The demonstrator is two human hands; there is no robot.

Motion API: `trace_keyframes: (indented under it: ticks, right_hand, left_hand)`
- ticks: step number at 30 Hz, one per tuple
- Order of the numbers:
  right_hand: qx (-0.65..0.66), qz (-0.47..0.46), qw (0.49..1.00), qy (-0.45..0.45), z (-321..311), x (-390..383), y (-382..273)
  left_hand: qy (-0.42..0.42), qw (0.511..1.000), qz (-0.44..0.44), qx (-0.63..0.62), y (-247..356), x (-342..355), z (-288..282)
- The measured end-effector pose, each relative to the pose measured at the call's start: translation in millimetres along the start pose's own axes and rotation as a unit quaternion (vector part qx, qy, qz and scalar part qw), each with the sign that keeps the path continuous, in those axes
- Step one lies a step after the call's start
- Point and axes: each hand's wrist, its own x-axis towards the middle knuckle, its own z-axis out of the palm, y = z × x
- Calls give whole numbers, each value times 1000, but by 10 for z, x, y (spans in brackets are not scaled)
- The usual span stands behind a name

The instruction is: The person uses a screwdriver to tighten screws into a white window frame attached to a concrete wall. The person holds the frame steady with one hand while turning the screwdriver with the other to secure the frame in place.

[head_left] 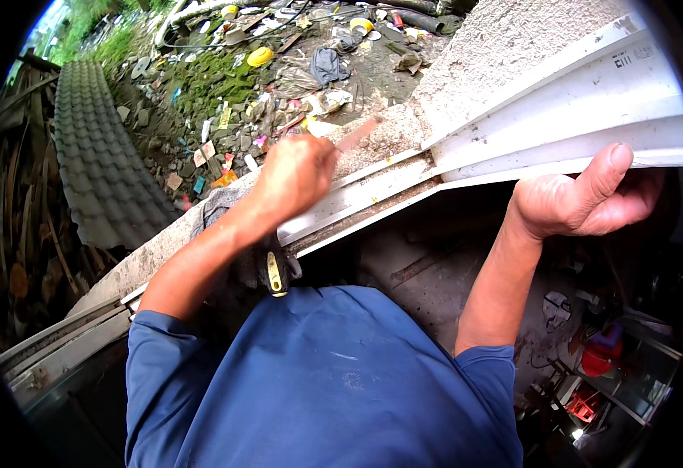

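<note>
Clutching a blurred tool (359, 134) in a closed left hand (298, 173) above the ledge (405, 131) (likely light, stiff, best held by the near end); curling the right hand (567, 201) beside the white frame (567, 117), cannot tell whether gripping.

Your left hand (298, 175) hides the near end of a blurred thin strip (359, 134); you can't make out your right hand's (564, 201) fingertips, and the view's round rim cuts off the white frame (560, 117).

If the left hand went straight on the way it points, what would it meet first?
Probably the rough concrete ahead, with the blurred thin tool in the left hand touching before the knuckles; depth is unclear.
</note>
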Motion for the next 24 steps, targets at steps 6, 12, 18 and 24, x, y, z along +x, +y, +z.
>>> trace_keyframes:
  ticks: [6, 12, 18, 24]
  right_hand:
    - [1, 7, 1000, 5, 25, 8, -26]
    - [2, 6, 1000, 12, 24, -10, -17]
    - [12, 19, 1000, 13, 37, -5, -34]
    - [29, 23, 999, 10, 39, -1, -27]
  left_hand:
    - [24, 978, -90, 186, -470, 208, -184]
    - [-1, 992, -49, 112, -66, 125, -266]
    - [-68, 993, 100, 18, 298, -99, -114]
    - [-127, 984, 108, 60, 404, -48, 217]
